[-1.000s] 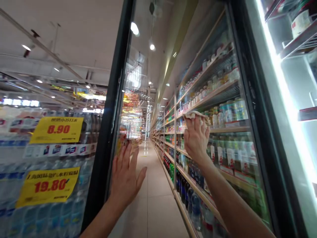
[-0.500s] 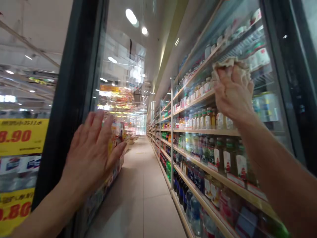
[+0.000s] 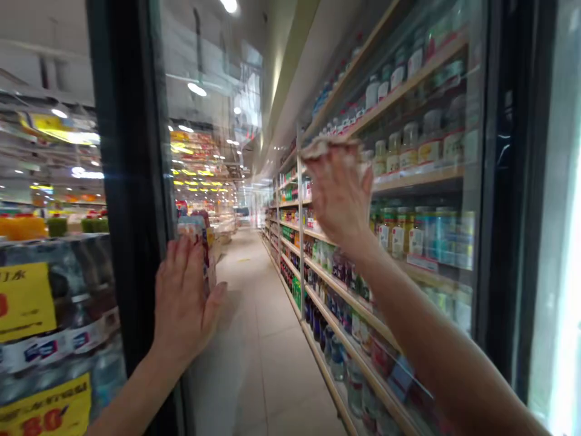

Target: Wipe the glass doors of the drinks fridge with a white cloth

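An open glass cooler door (image 3: 254, 91) with a black frame (image 3: 122, 181) fills the middle of the view. My left hand (image 3: 184, 303) lies flat on the glass near the frame's left edge, fingers stretched up and together. My right hand (image 3: 338, 194) presses a crumpled beige cloth (image 3: 324, 145) against the glass higher up, to the right; the fingers are closed over the cloth, which shows above them. Both forearms reach in from below.
Through the glass runs a tiled aisle (image 3: 263, 339) with wooden shelves of bottles and jars (image 3: 408, 157) along the right. Stacked water bottles with yellow price signs (image 3: 27, 297) stand at the left. The lit cooler interior (image 3: 563, 242) glows at the far right.
My right hand with the cloth swept up and right over the glass, then back left and slightly lower. The view swung, so the door frame sits further left. My left hand stays flat on the glass.
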{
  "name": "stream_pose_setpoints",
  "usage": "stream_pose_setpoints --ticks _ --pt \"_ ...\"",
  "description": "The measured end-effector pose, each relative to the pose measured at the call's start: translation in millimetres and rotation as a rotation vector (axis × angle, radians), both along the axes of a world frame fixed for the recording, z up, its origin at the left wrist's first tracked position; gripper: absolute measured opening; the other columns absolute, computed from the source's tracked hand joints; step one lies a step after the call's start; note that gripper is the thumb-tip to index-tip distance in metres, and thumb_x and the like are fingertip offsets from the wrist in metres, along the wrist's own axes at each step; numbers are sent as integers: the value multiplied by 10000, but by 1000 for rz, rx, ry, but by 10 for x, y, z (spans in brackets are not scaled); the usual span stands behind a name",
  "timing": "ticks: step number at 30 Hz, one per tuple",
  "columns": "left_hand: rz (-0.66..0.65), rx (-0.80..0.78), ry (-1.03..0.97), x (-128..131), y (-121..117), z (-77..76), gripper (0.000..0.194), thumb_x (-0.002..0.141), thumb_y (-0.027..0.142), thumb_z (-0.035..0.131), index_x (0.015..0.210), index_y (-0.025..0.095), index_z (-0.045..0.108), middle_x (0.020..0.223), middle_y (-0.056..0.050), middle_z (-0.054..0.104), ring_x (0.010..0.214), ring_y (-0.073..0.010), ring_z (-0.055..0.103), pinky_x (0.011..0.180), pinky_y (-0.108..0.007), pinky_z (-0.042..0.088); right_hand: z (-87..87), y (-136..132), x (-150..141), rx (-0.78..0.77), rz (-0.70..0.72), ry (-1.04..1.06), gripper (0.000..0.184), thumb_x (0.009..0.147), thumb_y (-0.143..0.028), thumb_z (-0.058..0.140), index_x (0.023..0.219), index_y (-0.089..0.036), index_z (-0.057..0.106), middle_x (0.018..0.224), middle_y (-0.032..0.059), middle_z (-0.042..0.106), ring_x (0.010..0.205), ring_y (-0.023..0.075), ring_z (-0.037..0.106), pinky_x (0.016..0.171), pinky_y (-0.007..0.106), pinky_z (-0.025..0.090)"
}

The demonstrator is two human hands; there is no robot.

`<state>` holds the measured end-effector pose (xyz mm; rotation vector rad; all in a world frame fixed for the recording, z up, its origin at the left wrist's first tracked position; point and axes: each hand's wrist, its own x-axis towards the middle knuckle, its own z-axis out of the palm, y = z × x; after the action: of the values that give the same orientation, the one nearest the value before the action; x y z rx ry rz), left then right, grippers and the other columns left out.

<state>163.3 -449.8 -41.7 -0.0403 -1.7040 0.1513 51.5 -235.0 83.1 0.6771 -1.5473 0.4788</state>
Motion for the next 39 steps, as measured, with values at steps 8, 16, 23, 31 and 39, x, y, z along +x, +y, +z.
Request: stream_pose_setpoints --ticks 8,16,23,31,39 --pt "-105 110 15 89 155 258 625 855 419 347 1374 107 192 1462 -140 184 1357 -267 129 1072 -511 120 16 -488 388 527 51 320 500 851 -316 158 988 -267 637 1365 -83 375 1278 215 278 995 476 243" --pt "-47 71 -24 252 310 523 634 858 416 330 1358 45 209 1446 -157 214 1349 -298 133 1058 -541 124 549 -14 247 97 -202 -7 491 883 -450 264 1323 -249 348 1370 35 394 1293 268 265 1016 527 172" --pt "-50 81 -14 363 378 472 625 831 408 384 1364 116 236 1452 -128 224 1356 -289 124 1060 -550 101 230 280 215 337 -82 56 417 898 -418 264 1294 -364 382 1403 -62 361 1330 216 231 1061 500 159" --pt "46 176 -12 292 540 886 703 780 433 487 1373 153 235 1451 -144 228 1358 -270 138 1078 -508 108 22 1089 -305 -316 -148 -226 491 899 -330 250 1344 -160 368 1449 163 217 1339 326 144 999 574 244" --pt "136 175 84 234 663 1087 689 795 419 469 1389 206 191 1460 -110 219 1355 -271 154 1084 -519 109 -133 1426 -474 -482 -180 -267 496 874 -302 276 1353 -198 351 1441 151 247 1332 323 198 984 584 283"
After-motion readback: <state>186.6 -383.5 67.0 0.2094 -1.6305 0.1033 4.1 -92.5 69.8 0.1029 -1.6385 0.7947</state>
